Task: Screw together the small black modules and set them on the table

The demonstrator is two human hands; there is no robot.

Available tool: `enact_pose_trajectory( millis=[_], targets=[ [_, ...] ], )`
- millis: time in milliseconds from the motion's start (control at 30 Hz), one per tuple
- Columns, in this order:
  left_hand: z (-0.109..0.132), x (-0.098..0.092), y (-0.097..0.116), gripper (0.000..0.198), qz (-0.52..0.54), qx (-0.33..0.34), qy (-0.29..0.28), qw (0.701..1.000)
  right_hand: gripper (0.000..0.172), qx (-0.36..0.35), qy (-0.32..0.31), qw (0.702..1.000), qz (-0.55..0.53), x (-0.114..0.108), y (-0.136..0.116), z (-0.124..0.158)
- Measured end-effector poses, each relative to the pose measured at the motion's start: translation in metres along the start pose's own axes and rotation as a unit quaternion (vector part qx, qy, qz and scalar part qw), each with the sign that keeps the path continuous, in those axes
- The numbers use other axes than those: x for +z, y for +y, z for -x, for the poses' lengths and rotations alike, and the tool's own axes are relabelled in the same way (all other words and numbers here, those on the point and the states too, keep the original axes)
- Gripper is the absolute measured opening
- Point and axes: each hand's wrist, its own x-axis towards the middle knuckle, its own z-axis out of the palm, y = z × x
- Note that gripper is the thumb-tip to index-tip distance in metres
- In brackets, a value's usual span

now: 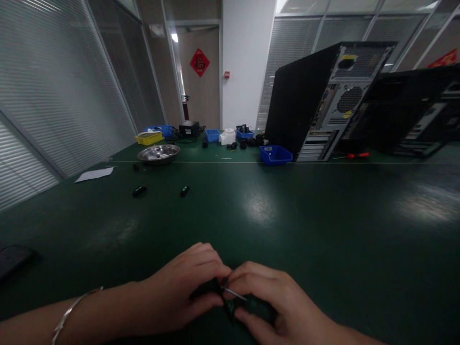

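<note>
At the left edge of the green desk (323, 230) lay a dark object (16, 261), cut off from view; a sheet (95, 174) lay flat farther back, followed by a yellow tray (149, 139) and, nearer, a steel bowl (158, 154); two black gadgets (185, 191) lay apart from each other in front of the bowl. The left hand (194, 282), a bangle (66, 316) on its wrist, was pinching a dark part (229, 307) between thumb and fingers; the part was between both hands at the desk's near side, largely hidden; a thin metal shaft (235, 293) slanted beside it; the right hand (280, 297) was curled around the shaft; its palm's contents could not be told. Farther back, a blue bin (276, 160) stood beside a black tower (305, 100); a red tool (358, 155) lay right of the tower.
</note>
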Motion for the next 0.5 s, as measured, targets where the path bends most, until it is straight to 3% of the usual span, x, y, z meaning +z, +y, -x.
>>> enact_pose_trajectory(
  millis=[300, 500],
  targets=[
    [-0.0028, -0.0026, 0.0029, 0.017, -0.002, -0.002, -0.002, 1.000, 0.028, -0.011, 0.011, 0.999, -0.030, 0.0001, 0.0013, 0.0020],
    [-0.0007, -0.0018, -0.0012, 0.021, -0.001, 0.022, 0.009, 1.000, 0.026, -0.016, 0.071, 0.997, -0.031, -0.0030, -0.0041, 0.0007]
  ],
)
